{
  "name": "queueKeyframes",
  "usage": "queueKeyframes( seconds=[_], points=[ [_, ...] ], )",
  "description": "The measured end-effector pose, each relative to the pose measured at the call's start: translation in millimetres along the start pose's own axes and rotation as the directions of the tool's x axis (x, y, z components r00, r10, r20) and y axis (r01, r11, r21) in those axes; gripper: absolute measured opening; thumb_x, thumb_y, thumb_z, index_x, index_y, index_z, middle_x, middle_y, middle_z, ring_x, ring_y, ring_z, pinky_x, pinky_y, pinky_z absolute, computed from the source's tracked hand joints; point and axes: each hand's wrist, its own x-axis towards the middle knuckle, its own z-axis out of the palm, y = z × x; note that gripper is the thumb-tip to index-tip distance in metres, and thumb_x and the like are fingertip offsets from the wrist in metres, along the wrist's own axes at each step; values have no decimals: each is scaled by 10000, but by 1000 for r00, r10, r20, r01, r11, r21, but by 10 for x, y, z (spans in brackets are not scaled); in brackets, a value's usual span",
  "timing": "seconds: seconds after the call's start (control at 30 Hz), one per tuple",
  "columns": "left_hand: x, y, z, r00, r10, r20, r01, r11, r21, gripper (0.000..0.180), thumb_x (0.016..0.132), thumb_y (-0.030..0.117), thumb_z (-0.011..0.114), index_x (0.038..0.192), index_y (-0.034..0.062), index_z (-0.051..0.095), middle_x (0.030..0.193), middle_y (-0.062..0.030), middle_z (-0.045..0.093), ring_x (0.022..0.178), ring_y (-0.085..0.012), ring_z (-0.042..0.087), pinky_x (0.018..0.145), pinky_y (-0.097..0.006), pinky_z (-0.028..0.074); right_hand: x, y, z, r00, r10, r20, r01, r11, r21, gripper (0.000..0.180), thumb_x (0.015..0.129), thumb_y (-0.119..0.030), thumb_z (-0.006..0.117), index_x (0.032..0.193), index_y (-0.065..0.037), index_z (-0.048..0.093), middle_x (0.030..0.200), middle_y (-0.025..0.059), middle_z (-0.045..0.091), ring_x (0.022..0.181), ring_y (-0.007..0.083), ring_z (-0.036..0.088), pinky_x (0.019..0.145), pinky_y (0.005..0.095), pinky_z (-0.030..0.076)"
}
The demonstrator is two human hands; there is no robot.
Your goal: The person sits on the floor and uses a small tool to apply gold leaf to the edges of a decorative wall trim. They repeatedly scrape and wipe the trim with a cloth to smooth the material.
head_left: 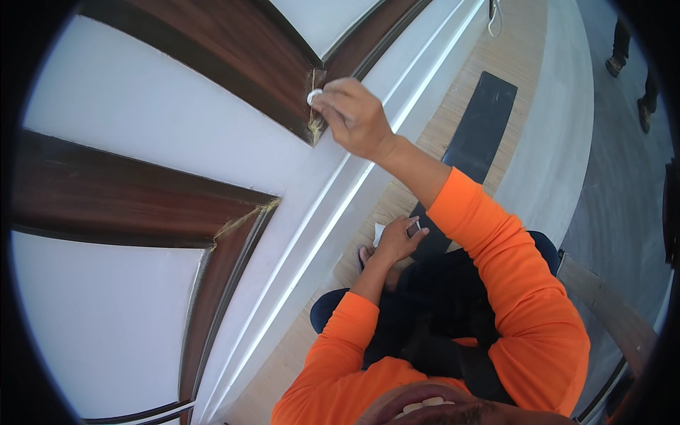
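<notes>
Right hand [354, 117] raised to the dark brown wooden trim strip [234, 60] on the white wall panel [134, 120] — fingers pinched narrow around a small white ring-shaped piece [314, 95], pressed at the strip's mitred end where yellowish glue residue [314, 129] shows. Left hand [397, 241] low, near the knee, fingers curled around a small dark object [413, 228] — kind cannot be told. A second brown trim joint [244, 219] lies lower left. Light wooden floor [510, 49] below, with a dark rectangular mat [482, 127].
</notes>
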Motion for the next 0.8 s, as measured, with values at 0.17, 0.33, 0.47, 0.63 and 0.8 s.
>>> queueKeyframes(
  seconds=[0.17,0.33,0.47,0.63,0.8],
  points=[
    [9,59,-36,997,-43,60,41,999,30,552,953,454,727,1287,15,707,1080,-229,684,1018,-421,682,926,-452,539,78,35,-37,998,-33,-49,30,998,-63,123,872,-7,757,993,-26,759,932,130,703,856,295,695,758,367,570],
    [13,98,-99,995,-41,96,39,999,24,625,953,473,714,1342,-15,676,1095,-221,661,1067,-402,661,959,-444,522,196,66,-49,973,132,-189,-141,990,-33,116,909,-29,730,1018,-29,769,902,130,712,797,292,701,753,375,574],
    [31,71,-108,991,-55,118,50,998,43,631,957,479,708,1355,-9,669,1120,-214,655,1069,-393,661,962,-442,520,123,53,-1,989,9,-144,-20,997,-73,174,874,23,718,1022,-47,775,932,122,706,838,299,709,747,391,577],
    [19,35,-72,994,-15,105,11,999,37,634,961,485,700,1351,-13,669,1112,-213,653,1068,-387,661,959,-440,516,137,15,2,991,-117,-63,108,985,-134,327,813,86,743,1103,-62,773,988,126,662,828,298,681,687,359,583],
    [18,85,-90,986,-65,152,58,997,51,641,960,494,696,1333,-27,673,1116,-220,652,1067,-393,661,952,-444,517,-6,-9,-13,952,-301,54,306,934,-185,335,814,71,746,1128,-44,743,987,117,667,863,306,681,689,377,580]
  ],
)
